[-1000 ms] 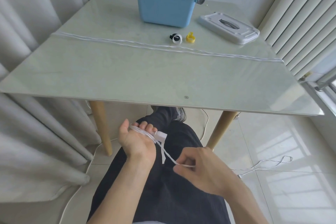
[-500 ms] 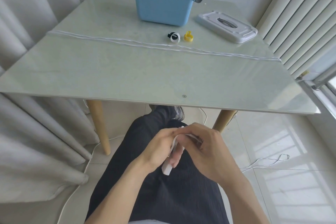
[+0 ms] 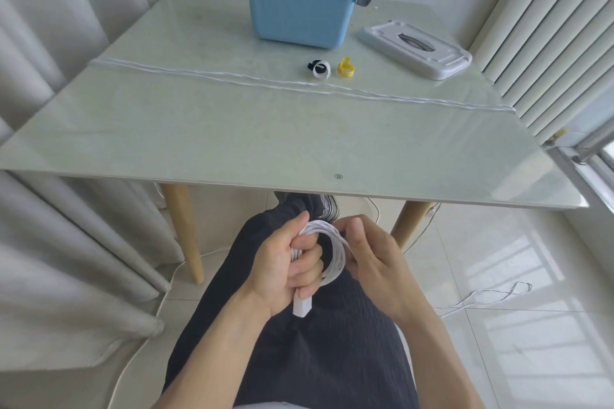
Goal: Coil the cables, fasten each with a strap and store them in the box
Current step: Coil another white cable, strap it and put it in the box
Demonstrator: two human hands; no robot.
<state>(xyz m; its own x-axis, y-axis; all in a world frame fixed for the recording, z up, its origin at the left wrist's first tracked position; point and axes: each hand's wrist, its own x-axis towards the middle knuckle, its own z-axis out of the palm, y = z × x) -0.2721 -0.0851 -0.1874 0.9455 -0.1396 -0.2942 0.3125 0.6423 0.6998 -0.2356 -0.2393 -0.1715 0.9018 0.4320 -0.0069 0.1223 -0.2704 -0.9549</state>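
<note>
Over my lap, below the table edge, I hold a white cable coil (image 3: 335, 251). My left hand (image 3: 282, 269) grips one side of the loops, and the cable's white plug (image 3: 302, 305) sticks out under its fingers. My right hand (image 3: 372, 262) pinches the coil's other side. The cable's loose end (image 3: 488, 295) trails on the floor to the right. More white cable (image 3: 299, 85) lies stretched across the table. A white-and-black strap (image 3: 319, 69) and a yellow strap (image 3: 345, 67) sit in front of the open blue box (image 3: 299, 7).
The box's white lid (image 3: 415, 48) lies on the glass table (image 3: 232, 143) at the right. Curtains hang at the left, vertical blinds at the right. Wooden table legs (image 3: 186, 232) stand near my knees. Another thin cable runs along the floor at the left.
A second ago my hands were apart with one strand stretched between them. They have come together, and the cable now forms several loops held by both hands.
</note>
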